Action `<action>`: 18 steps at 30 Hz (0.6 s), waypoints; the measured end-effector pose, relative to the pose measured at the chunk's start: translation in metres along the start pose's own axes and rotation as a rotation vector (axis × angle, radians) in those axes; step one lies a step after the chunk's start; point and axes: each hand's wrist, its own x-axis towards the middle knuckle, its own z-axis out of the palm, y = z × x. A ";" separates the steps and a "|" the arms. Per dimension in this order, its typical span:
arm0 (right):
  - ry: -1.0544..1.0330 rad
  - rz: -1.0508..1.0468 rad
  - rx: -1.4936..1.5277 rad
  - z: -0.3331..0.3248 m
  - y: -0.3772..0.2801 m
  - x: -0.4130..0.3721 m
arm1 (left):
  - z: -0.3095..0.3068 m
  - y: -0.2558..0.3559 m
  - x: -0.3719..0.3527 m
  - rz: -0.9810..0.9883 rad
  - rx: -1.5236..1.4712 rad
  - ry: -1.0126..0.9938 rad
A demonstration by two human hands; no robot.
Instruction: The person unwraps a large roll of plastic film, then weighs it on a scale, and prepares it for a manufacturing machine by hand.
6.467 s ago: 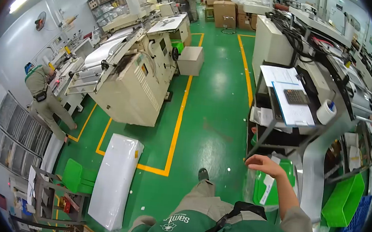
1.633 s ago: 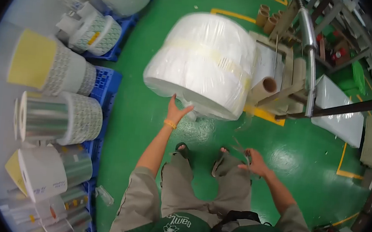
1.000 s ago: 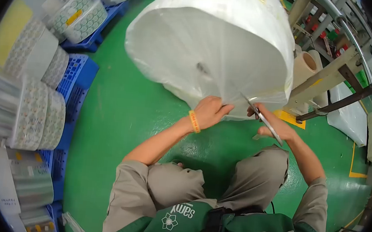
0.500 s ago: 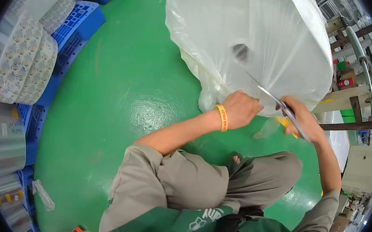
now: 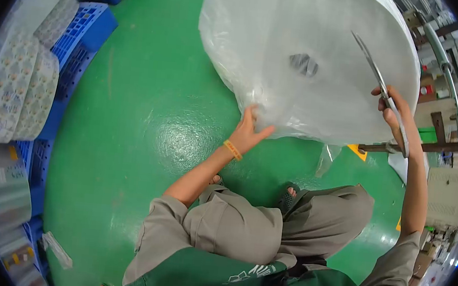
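A large round roll wrapped in clear plastic film [image 5: 258,53] fills the top centre, with a dark hole at its middle. My left hand [image 5: 249,134], with an orange-yellow band at the wrist, is at the lower left edge of the film, thumb and fingers spread. Over the right part of the roll, my right hand [image 5: 395,109] is closed on a pair of long metal scissors [image 5: 376,71], whose blades point up and left. A loose strip of clear film [image 5: 328,158] lies below the roll.
Blue pallets [image 5: 98,27] carrying printed rolls [image 5: 37,93] line the left side. A crumpled plastic piece [image 5: 57,250] lies on the green floor [image 5: 116,187] at lower left. A metal frame [image 5: 439,47] and a beige cabinet [image 5: 445,196] stand at right.
My left hand has moved left and opened along the film's edge. My right hand has lifted up and right with the scissors, away from the left hand. The film's lower edge looks smoother.
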 end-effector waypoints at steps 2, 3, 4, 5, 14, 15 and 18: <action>0.041 0.002 0.091 0.003 -0.002 -0.005 | 0.003 0.067 0.020 0.297 0.234 0.308; 0.036 -0.025 0.128 0.010 0.000 -0.007 | 0.006 0.096 0.035 0.540 0.420 0.517; 0.035 -0.063 0.160 0.017 0.003 -0.006 | 0.014 0.122 0.053 0.727 0.447 0.569; 0.033 -0.103 0.191 0.021 0.002 -0.005 | 0.020 0.137 0.071 0.915 0.470 0.624; -0.069 -0.034 -0.052 0.001 -0.005 -0.027 | -0.134 0.094 0.106 0.594 1.851 -0.268; -0.081 -0.055 -0.091 0.005 -0.001 -0.024 | -0.144 0.102 0.098 0.578 1.835 -0.338; -0.221 -0.061 -0.151 0.014 -0.011 -0.009 | -0.156 0.095 0.069 0.653 1.738 -0.392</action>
